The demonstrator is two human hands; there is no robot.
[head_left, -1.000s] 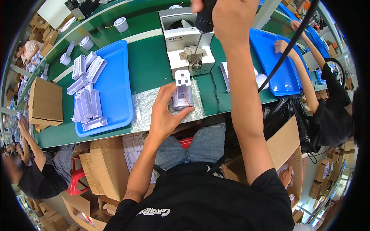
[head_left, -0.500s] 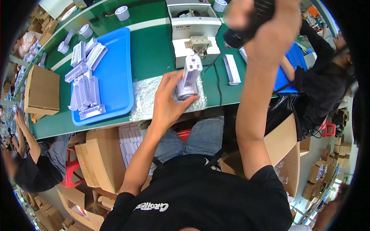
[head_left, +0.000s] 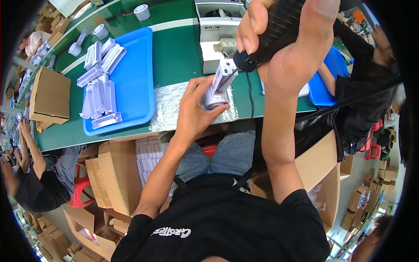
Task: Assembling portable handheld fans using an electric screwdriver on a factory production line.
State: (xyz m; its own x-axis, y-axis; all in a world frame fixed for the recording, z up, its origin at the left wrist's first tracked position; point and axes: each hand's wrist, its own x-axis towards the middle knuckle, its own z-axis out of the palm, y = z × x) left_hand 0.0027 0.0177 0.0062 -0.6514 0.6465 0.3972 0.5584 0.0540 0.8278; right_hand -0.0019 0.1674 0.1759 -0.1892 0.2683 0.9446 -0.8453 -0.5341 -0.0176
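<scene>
My left hand [head_left: 193,109] is closed around a white plastic part [head_left: 214,99], which has a round base, an upright rectangular housing and a thin orange wire near the base. The part stands on a crinkled, clear plastic sheet [head_left: 170,102] at the table's near edge. My right hand [head_left: 299,54] grips a black electric screwdriver [head_left: 279,32], held above and to the right of the part. Its thin bit slants down in front of the housing; whether the tip touches the part I cannot tell.
A grey-white boxy machine [head_left: 218,32] stands just beyond the part. On the left, a blue tray [head_left: 137,87] holds several white housings [head_left: 99,96], beside a cardboard box [head_left: 50,95]. A black cable [head_left: 250,96] crosses the green table. Co-workers sit on both sides.
My right hand has brought the screwdriver down and left, from beside the machine to the white part's upper end. My left hand still holds the part. The view has shifted slightly.
</scene>
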